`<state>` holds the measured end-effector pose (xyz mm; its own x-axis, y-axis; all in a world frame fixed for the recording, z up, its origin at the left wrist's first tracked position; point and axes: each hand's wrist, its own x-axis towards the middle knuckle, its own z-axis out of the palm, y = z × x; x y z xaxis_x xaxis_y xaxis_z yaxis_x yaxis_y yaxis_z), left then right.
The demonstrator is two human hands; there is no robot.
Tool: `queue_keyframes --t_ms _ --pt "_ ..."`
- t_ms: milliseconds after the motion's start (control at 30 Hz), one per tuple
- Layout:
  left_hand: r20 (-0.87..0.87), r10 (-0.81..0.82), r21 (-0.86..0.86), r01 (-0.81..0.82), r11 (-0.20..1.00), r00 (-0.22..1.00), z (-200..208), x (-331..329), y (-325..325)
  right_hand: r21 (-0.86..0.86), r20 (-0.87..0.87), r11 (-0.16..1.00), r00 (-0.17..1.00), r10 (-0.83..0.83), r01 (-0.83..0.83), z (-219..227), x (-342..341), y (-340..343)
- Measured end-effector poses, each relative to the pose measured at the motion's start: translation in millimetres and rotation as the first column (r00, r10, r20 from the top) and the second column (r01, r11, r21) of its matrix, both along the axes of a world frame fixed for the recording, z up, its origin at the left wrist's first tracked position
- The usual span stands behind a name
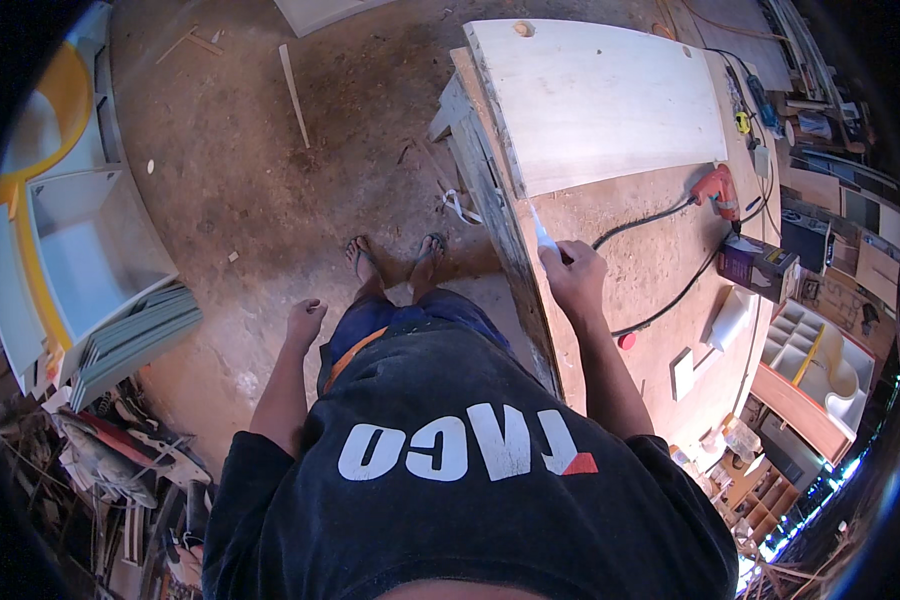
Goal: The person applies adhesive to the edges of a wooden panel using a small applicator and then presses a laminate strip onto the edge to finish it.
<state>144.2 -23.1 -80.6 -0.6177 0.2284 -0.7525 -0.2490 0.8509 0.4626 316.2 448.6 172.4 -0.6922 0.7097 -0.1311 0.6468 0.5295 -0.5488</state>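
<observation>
My right hand (pixel 575 275) is at the near left edge of a wooden workbench (pixel 660 260). It grips a slim, pale, pointed tool (pixel 542 226), whose exact kind I cannot make out. The tool's tip points away from me, close to the near corner of a large pale wooden board (pixel 610 110) lying on the bench. My left hand (pixel 306 322) hangs beside my left thigh with its fingers curled in, and nothing shows in them.
On the bench are a red corded power tool (pixel 715 188), a printed box (pixel 758 268), a white bottle (pixel 732 320), a red cap (pixel 626 341) and a yellow tape measure (pixel 742 122). White-and-yellow cabinet pieces (pixel 95 240) and stacked panels (pixel 135 340) stand left. A strip (pixel 294 95) lies on the floor.
</observation>
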Motion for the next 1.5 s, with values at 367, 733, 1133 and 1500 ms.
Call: queue_keyframes --t_ms 367,733,1133,1500 --pt "-0.019 -0.051 0.005 0.051 0.999 0.999 -1 -7 7 0.000 0.001 1.000 1.000 0.001 -0.001 1 3 1" --pt "-0.007 -0.009 0.018 0.009 1.000 1.000 3 -11 8 0.003 0.002 0.999 0.999 0.036 -0.036 -1 -10 6" --pt "0.011 -0.024 -0.022 0.025 0.999 1.000 0 -7 4 -0.010 -0.002 1.000 1.000 -0.004 0.004 0 -14 5" --pt "-0.015 -0.037 0.008 0.037 0.999 0.999 -3 -11 3 0.007 -0.056 1.000 0.998 0.006 -0.006 -9 -37 11"
